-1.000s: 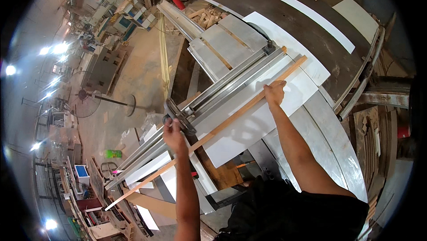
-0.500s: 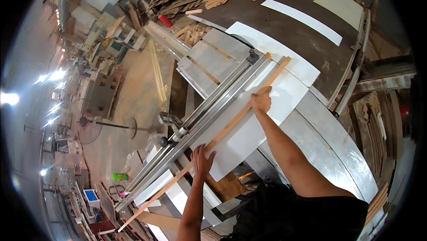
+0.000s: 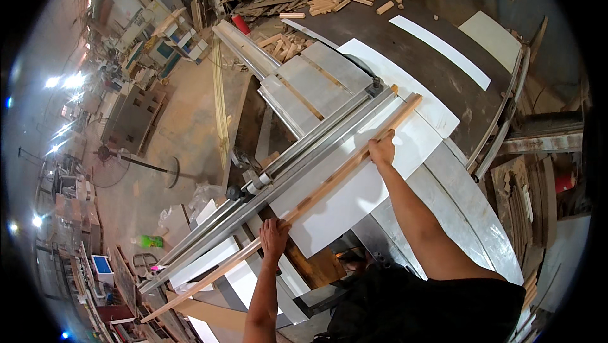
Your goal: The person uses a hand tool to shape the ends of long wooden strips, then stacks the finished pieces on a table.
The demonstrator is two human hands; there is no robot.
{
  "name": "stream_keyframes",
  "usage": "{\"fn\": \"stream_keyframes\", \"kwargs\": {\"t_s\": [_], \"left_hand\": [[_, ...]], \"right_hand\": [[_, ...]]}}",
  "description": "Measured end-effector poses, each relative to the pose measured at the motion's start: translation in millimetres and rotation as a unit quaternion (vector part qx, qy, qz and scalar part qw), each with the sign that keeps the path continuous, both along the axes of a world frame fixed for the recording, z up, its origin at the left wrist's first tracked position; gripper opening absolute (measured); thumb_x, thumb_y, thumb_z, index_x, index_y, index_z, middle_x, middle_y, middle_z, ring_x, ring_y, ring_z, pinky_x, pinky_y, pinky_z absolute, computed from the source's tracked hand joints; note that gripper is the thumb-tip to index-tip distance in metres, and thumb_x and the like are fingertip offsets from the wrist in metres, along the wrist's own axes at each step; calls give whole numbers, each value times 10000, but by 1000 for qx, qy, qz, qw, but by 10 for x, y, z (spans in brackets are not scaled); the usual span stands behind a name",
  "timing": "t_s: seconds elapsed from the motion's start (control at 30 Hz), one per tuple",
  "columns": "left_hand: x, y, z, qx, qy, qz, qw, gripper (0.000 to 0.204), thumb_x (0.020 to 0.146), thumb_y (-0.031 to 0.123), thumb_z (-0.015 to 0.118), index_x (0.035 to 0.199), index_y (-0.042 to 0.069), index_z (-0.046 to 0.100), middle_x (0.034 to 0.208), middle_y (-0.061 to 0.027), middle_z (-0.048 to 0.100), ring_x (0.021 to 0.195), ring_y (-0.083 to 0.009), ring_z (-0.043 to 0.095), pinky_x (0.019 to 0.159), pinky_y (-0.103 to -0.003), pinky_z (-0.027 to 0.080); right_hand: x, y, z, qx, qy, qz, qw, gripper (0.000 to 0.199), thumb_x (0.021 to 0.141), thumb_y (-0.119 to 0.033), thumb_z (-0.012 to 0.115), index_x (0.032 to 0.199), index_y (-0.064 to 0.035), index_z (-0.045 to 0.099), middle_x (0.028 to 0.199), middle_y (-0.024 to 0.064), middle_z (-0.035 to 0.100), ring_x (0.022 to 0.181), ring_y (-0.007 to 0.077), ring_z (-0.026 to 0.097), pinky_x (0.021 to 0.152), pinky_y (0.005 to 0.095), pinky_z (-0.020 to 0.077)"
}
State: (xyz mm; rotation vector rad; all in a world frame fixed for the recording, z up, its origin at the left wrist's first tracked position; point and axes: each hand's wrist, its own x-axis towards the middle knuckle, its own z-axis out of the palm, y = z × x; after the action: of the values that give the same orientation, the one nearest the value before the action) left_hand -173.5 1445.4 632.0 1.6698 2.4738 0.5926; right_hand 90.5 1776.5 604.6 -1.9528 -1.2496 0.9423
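A long, narrow wooden strip (image 3: 329, 181) runs diagonally over a white panel (image 3: 339, 212) on a metal machine table. My left hand (image 3: 274, 238) is closed over the strip near the panel's near-left corner, fingers across the wood. Farther up, my right hand (image 3: 382, 149) grips the same strip close to its far end, thumb and fingers around its edge. The strip's near end sticks out past the table at lower left. A metal fence rail (image 3: 288, 170) lies alongside it, a little to the left and apart from it.
A sliding table section (image 3: 313, 83) is beyond the rail, with a clamp-like fitting (image 3: 250, 181) on the rail. Wood offcuts (image 3: 342, 0) and a white strip (image 3: 440, 48) lie on the dark far table. A green bottle (image 3: 149, 241) and a standing fan (image 3: 107, 153) are at left.
The wooden strip has turned about its length, now showing a line between two faces. My left hand has shifted slightly toward me and closed on it; the right fingers have curled around it.
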Motion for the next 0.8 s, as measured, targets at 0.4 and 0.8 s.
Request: {"fn": "stream_keyframes", "kwargs": {"t_s": [0.4,0.8], "left_hand": [[-310,54,36,4,133,-33,991,279,722,122,665,971,81,545,990,-123,549,979,-326,524,878,-482,378],[-585,-182,56,-5,121,45,992,1143,498,488,887,1426,71,365,1451,-217,313,1350,-378,298,1075,-555,212]], "right_hand": [[-237,121,198,7,-19,70,997,642,770,-322,659,1237,13,372,957,269,661,867,418,649,763,463,529],[-505,325,-293,-26,0,157,987,531,797,-306,616,1215,-3,493,952,238,679,904,401,657,807,450,534]]}}
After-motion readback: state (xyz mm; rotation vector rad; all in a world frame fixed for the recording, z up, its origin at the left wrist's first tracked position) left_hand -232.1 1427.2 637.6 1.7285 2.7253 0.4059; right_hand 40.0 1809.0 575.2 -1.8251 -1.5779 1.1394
